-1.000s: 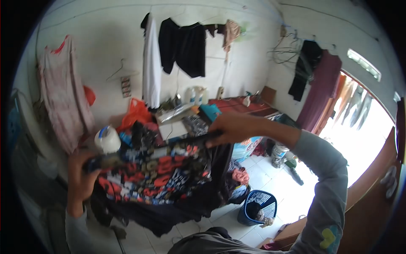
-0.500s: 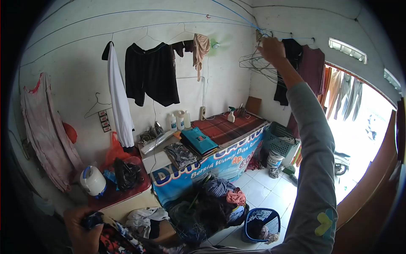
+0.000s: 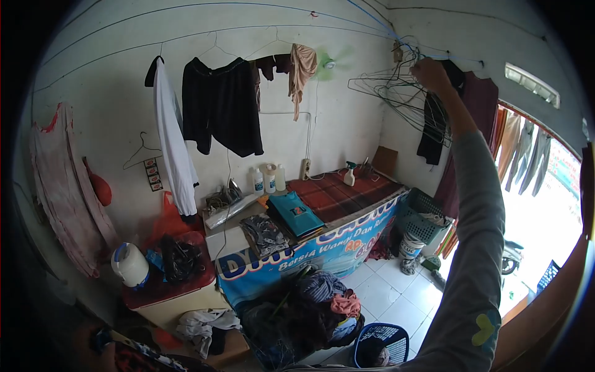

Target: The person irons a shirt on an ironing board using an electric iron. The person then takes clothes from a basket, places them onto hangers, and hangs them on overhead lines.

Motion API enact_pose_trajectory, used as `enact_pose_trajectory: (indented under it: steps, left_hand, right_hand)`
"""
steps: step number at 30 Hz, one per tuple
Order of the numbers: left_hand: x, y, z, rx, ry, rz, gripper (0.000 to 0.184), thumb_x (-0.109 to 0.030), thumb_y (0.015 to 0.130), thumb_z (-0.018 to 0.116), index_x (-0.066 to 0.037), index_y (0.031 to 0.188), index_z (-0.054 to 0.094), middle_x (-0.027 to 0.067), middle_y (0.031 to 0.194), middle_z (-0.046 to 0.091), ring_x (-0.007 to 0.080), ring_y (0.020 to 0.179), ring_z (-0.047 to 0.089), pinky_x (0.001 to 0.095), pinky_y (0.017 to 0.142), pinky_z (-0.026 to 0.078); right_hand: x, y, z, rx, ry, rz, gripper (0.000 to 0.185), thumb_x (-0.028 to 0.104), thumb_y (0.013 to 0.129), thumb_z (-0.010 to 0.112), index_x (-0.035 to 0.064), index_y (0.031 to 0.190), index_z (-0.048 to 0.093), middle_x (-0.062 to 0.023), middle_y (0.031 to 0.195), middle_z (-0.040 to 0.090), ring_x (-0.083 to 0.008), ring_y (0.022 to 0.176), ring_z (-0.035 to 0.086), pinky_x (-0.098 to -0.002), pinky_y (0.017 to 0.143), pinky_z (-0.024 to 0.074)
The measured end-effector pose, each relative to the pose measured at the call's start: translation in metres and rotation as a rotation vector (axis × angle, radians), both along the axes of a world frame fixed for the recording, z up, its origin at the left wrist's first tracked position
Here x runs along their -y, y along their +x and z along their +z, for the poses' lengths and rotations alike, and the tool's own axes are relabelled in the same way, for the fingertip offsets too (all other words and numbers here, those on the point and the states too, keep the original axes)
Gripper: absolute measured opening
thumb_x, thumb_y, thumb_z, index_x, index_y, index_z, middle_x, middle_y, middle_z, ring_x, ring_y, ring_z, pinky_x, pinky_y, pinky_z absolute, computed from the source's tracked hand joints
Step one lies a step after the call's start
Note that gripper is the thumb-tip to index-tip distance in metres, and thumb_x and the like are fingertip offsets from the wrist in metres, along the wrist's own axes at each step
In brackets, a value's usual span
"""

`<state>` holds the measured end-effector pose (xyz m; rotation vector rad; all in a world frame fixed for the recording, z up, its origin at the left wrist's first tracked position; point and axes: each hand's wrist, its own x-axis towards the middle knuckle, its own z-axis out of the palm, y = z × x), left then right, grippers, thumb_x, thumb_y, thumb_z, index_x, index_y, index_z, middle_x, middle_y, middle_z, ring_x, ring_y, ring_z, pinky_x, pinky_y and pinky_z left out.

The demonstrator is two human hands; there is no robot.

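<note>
My right hand is raised at the upper right, with its fingers closed at a bunch of wire clothes hangers. The hangers hang from the lines near the corner and fan out to the left and below my hand; how many of them it grips is hidden. At the dim lower left edge, my left hand is closed on a dark patterned garment, which has red and white marks. A black top and a maroon garment hang just beyond my right hand.
A white shirt and black shorts hang along the back wall. Below stands a counter with a banner front. A clothes heap and a blue basket are on the floor. A red-topped box stands left.
My right hand has come down slightly from the line, and the hangers spread wider below it. My left hand and the patterned garment have sunk lower in view. The view has turned slightly.
</note>
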<state>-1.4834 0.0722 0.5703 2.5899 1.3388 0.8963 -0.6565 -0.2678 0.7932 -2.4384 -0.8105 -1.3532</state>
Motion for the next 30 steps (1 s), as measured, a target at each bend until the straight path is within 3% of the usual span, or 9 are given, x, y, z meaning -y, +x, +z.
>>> enact_pose_trajectory:
  steps: [1, 5, 9, 11, 12, 17, 21, 23, 30]
  left_hand:
    - [0.013, 0.012, 0.015, -0.252, -0.094, 0.085, 0.040, -0.025, 0.105, 0.054, 0.001, 0.135, 0.058, 0.0196, 0.126, 0.066, 0.0313, 0.112, 0.064, 0.0425, 0.097, 0.050]
    - [0.033, 0.033, 0.017, -0.215, 0.068, 0.127, 0.032, -0.022, 0.103, 0.056, 0.003, 0.119, 0.068, 0.0204, 0.113, 0.071, 0.0324, 0.104, 0.068, 0.0396, 0.094, 0.051]
    - [0.017, 0.026, -0.006, 0.023, 0.066, 0.090, 0.033, -0.015, 0.092, 0.063, 0.000, 0.121, 0.064, 0.0182, 0.115, 0.065, 0.0298, 0.106, 0.063, 0.0410, 0.097, 0.048]
    - [-0.015, 0.010, -0.035, 0.128, 0.168, -0.022, 0.034, -0.006, 0.083, 0.068, -0.001, 0.117, 0.063, 0.0150, 0.113, 0.061, 0.0286, 0.106, 0.060, 0.0412, 0.097, 0.046]
    - [-0.026, 0.005, -0.048, 0.121, 0.237, -0.098, 0.033, -0.004, 0.085, 0.069, -0.001, 0.118, 0.064, 0.0153, 0.113, 0.062, 0.0282, 0.105, 0.061, 0.0415, 0.096, 0.047]
    - [-0.058, 0.031, -0.062, 0.167, 0.319, -0.279, 0.033, -0.026, 0.085, 0.080, -0.003, 0.106, 0.070, 0.0175, 0.103, 0.067, 0.0347, 0.096, 0.064, 0.0442, 0.088, 0.048]
    - [-0.074, 0.050, -0.060, 0.223, 0.149, -0.425, 0.035, -0.031, 0.085, 0.072, 0.003, 0.076, 0.071, 0.0183, 0.067, 0.064, 0.0352, 0.068, 0.064, 0.0462, 0.067, 0.046]
    - [-0.073, 0.044, -0.052, 0.144, -0.098, -0.398, 0.029, -0.025, 0.086, 0.069, 0.004, 0.087, 0.071, 0.0132, 0.070, 0.064, 0.0190, 0.059, 0.061, 0.0362, 0.057, 0.046]
    - [-0.075, -0.016, -0.051, 0.095, -0.305, -0.417, 0.027, -0.023, 0.087, 0.067, 0.003, 0.087, 0.075, 0.0093, 0.062, 0.061, 0.0136, 0.058, 0.052, 0.0322, 0.059, 0.043]
  right_hand:
    - [0.010, -0.001, 0.009, 0.002, -0.005, 0.001, 0.027, 0.030, 0.095, 0.065, 0.0063, 0.095, 0.078, -0.0197, 0.092, 0.075, -0.0390, 0.093, 0.073, -0.0501, 0.086, 0.0572]
    - [0.059, -0.022, 0.052, -0.166, 0.147, 0.241, 0.040, 0.043, 0.096, 0.067, 0.0044, 0.096, 0.078, -0.0044, 0.057, 0.056, -0.0152, 0.046, 0.050, -0.0346, 0.048, 0.0429]
    - [0.086, -0.145, 0.046, -0.457, 0.194, 0.529, 0.039, 0.048, 0.105, 0.056, 0.0115, 0.106, 0.070, 0.0093, 0.057, 0.033, -0.0011, 0.045, 0.025, -0.0250, 0.042, 0.0180]
    - [0.090, -0.164, 0.025, -0.370, 0.182, 0.605, 0.035, 0.041, 0.108, 0.052, 0.0101, 0.111, 0.069, 0.0115, 0.058, 0.031, -0.0007, 0.044, 0.020, -0.0233, 0.040, 0.0168]
    - [0.095, -0.174, 0.010, -0.413, 0.255, 0.679, 0.033, 0.036, 0.108, 0.055, 0.0082, 0.120, 0.068, 0.0064, 0.068, 0.053, -0.0004, 0.055, 0.045, -0.0187, 0.048, 0.0331]
    - [-0.022, -0.286, -0.174, -0.543, 1.055, 1.114, 0.029, 0.028, 0.106, 0.059, 0.0023, 0.116, 0.068, -0.0008, 0.080, 0.058, -0.0060, 0.064, 0.046, -0.0236, 0.057, 0.0395]
    - [-0.160, -0.422, -0.296, -0.905, 1.250, 1.731, 0.028, 0.031, 0.108, 0.056, 0.0044, 0.106, 0.063, 0.0008, 0.075, 0.047, -0.0076, 0.065, 0.037, -0.0246, 0.062, 0.0332]
    - [-0.206, -0.480, -0.330, -1.640, 1.568, 2.136, 0.031, 0.036, 0.111, 0.048, 0.0086, 0.108, 0.062, 0.0012, 0.081, 0.050, -0.0092, 0.072, 0.041, -0.0275, 0.067, 0.0373]
    - [-0.375, -0.654, -0.399, -1.680, 0.923, 2.437, 0.043, 0.030, 0.106, 0.048, 0.0132, 0.068, 0.036, -0.0005, 0.064, 0.031, -0.0140, 0.062, 0.028, -0.0330, 0.061, 0.0255]
